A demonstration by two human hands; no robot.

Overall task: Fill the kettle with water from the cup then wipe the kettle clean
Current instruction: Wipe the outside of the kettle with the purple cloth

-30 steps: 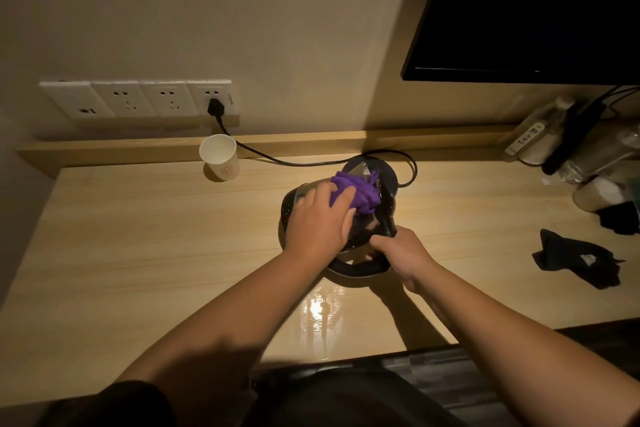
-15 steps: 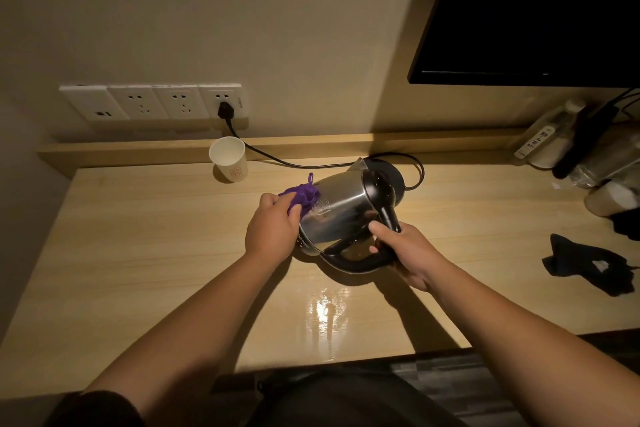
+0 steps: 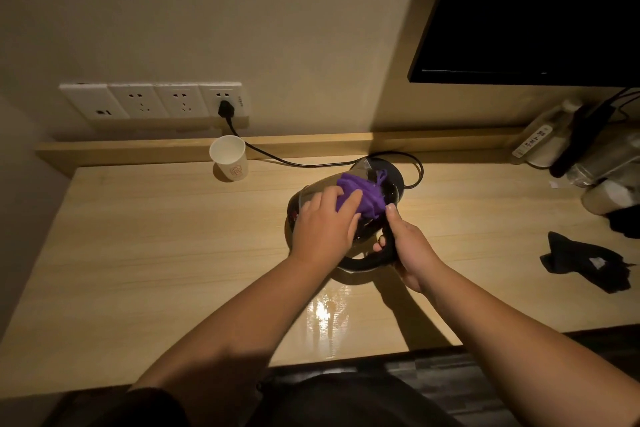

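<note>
A steel kettle [image 3: 313, 192] with a black handle stands on the wooden desk [image 3: 166, 253], mostly hidden under my hands. My left hand [image 3: 323, 229] presses a bunched purple cloth [image 3: 363, 196] onto the kettle's top, fingers laid over the cloth. My right hand [image 3: 410, 248] grips the black handle [image 3: 367, 262] at the kettle's near side. A white paper cup [image 3: 229, 163] stands upright at the back of the desk, left of the kettle and apart from it.
The kettle's round black base [image 3: 396, 175] lies just behind it, its cord [image 3: 287, 161] running to a wall socket [image 3: 225, 104]. A black cloth [image 3: 585, 262] lies at the right. Bottles and a remote [image 3: 533, 140] crowd the back right corner. A dark screen [image 3: 540, 10] hangs above.
Half a second ago my left hand held the cloth against the kettle's left side. Now the cloth and hand are on the kettle's top, and the kettle sits more upright.
</note>
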